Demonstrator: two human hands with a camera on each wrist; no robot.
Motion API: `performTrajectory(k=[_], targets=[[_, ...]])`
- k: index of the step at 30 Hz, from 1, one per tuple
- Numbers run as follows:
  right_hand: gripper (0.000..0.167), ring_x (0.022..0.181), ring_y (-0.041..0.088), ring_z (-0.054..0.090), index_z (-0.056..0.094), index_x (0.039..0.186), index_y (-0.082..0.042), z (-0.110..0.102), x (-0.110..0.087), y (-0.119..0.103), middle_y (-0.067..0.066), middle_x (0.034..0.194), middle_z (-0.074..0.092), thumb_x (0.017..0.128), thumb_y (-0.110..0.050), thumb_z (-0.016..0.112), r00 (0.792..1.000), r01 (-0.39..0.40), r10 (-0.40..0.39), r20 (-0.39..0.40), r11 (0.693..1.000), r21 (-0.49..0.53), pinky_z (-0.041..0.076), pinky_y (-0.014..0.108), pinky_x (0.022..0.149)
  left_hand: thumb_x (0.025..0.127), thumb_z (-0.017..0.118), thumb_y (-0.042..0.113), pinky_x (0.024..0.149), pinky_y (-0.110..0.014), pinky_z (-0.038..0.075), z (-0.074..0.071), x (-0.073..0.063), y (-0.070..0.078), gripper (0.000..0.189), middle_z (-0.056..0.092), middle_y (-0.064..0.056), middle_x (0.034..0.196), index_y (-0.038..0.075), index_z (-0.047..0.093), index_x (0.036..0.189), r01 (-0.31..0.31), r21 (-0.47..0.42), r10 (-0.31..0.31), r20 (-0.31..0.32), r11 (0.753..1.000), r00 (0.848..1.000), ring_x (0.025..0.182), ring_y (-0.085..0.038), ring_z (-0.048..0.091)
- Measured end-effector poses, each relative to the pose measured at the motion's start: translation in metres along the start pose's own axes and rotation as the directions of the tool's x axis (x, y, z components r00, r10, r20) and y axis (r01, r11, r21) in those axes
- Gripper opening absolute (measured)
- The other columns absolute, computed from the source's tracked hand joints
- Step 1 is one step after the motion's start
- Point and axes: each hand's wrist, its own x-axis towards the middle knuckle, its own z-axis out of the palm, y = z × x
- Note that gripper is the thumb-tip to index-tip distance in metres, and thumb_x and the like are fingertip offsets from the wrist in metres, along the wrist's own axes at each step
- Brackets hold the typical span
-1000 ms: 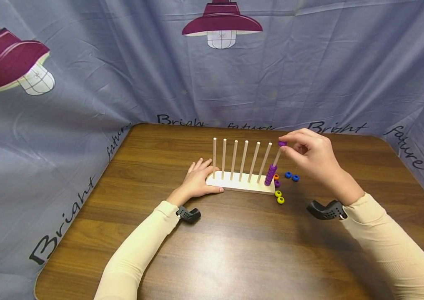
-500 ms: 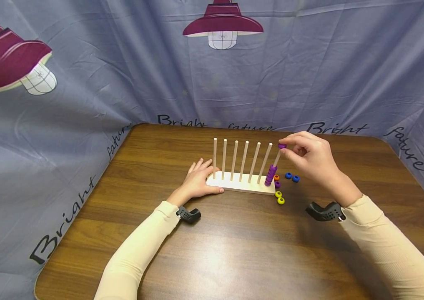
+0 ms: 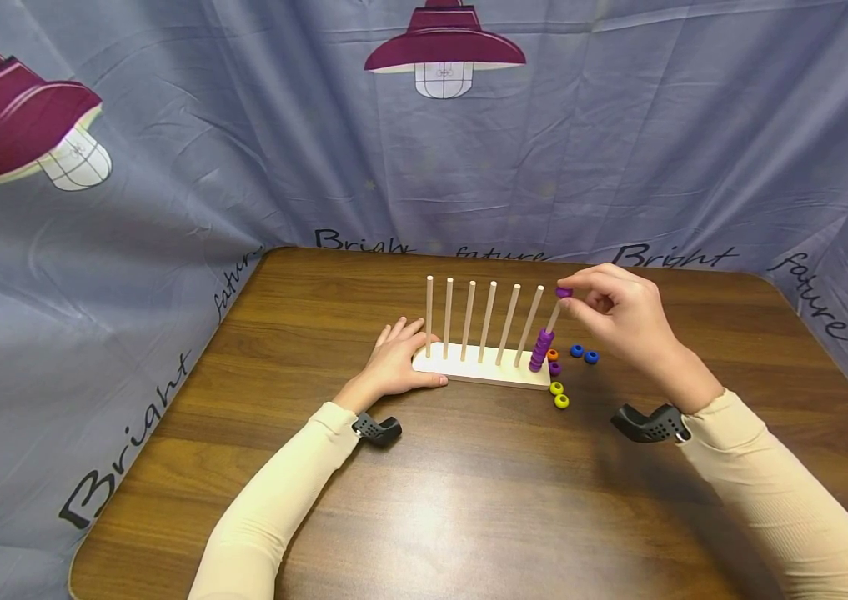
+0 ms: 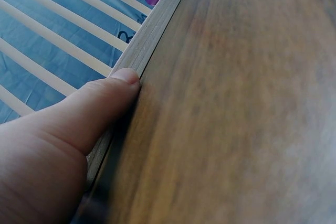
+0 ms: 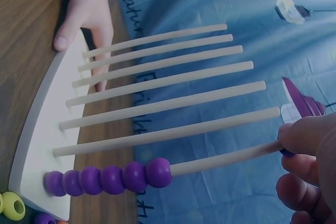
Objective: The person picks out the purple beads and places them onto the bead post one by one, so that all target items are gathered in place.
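Note:
In the head view, a pale wooden peg rack [image 3: 479,364] with several upright rods stands on the table. My left hand [image 3: 392,365] holds its left end, thumb [image 4: 113,90] along the front edge and index finger behind; the other fingers spread over the table. My right hand [image 3: 622,312] pinches a purple bead [image 3: 563,292] between thumb and fingertips at the top of the rightmost rod. Lower on that rod sits a stack of purple beads [image 5: 112,180]. The right wrist view shows the pinched bead mostly hidden by my thumb [image 5: 302,135]. The other rods carry no beads.
Loose beads lie by the rack's right end: two yellow beads [image 3: 559,394], an orange bead [image 3: 553,355], a purple bead [image 3: 554,368] and two blue beads [image 3: 584,354]. Grey-blue cloth [image 3: 363,150] with printed lamps hangs behind the wooden table [image 3: 424,500].
My right hand has come down very slightly with the purple bead at the rod's top. The left hand and the rack have stayed in place.

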Motion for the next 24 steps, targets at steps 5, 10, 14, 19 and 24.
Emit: performTrajectory(k=[5,10,14,19,24], targets=[[0.021,0.065,-0.004,0.044,0.078,0.096,-0.001,-0.0002,0.001,0.0008,0.009,0.084,0.072,0.076,0.005,0.083,0.999,-0.015,0.016,0.029,1.0,-0.026,0.034,0.011,0.06,0.078,0.08,0.057,0.129,-0.059,0.008,-0.0003,-0.0007,-0.0001,0.072,0.034,-0.016,0.166,0.021,0.062,0.137,0.003,0.0,-0.003,0.004,1.0,1.0,0.158,-0.041,0.017],[0.021,0.064,0.0,0.045,0.079,0.097,-0.004,-0.0012,0.0024,0.0001,0.008,0.081,0.07,0.077,0.004,0.081,0.996,-0.063,0.066,0.064,0.997,-0.039,0.033,0.011,0.06,0.078,0.079,0.057,0.129,-0.059,0.008,-0.0006,-0.0011,-0.0006,0.073,0.033,-0.016,0.166,0.02,0.061,0.138,0.006,0.004,-0.006,0.007,1.0,1.0,0.158,-0.041,0.017],[0.022,0.065,0.002,0.046,0.08,0.098,-0.007,-0.0035,0.0036,-0.0021,0.006,0.081,0.069,0.078,0.001,0.082,0.988,-0.118,0.123,0.098,0.992,-0.047,0.032,0.011,0.06,0.079,0.079,0.057,0.129,-0.059,0.007,-0.0008,-0.001,0.0,0.072,0.033,-0.016,0.166,0.02,0.062,0.138,0.005,-0.004,-0.005,0.007,1.0,1.0,0.158,-0.041,0.016],[0.021,0.062,0.001,0.045,0.08,0.101,-0.008,-0.0062,0.0056,-0.0022,0.003,0.079,0.066,0.08,-0.008,0.084,0.961,-0.221,0.223,0.165,0.975,-0.032,0.033,0.013,0.056,0.079,0.08,0.057,0.129,-0.059,0.007,-0.0004,-0.0003,0.0001,0.073,0.033,-0.015,0.166,0.021,0.061,0.139,0.006,-0.004,-0.006,0.009,1.0,1.0,0.158,-0.041,0.016],[0.024,0.054,0.002,0.044,0.078,0.105,-0.007,-0.0084,0.0082,0.0,-0.006,0.062,0.058,0.083,-0.013,0.084,0.892,-0.39,0.37,0.26,0.92,0.03,0.033,0.019,0.047,0.079,0.079,0.057,0.129,-0.059,0.007,-0.0002,-0.0003,-0.0001,0.073,0.033,-0.015,0.166,0.02,0.061,0.139,0.003,-0.002,-0.003,0.008,1.0,1.0,0.158,-0.041,0.017]])
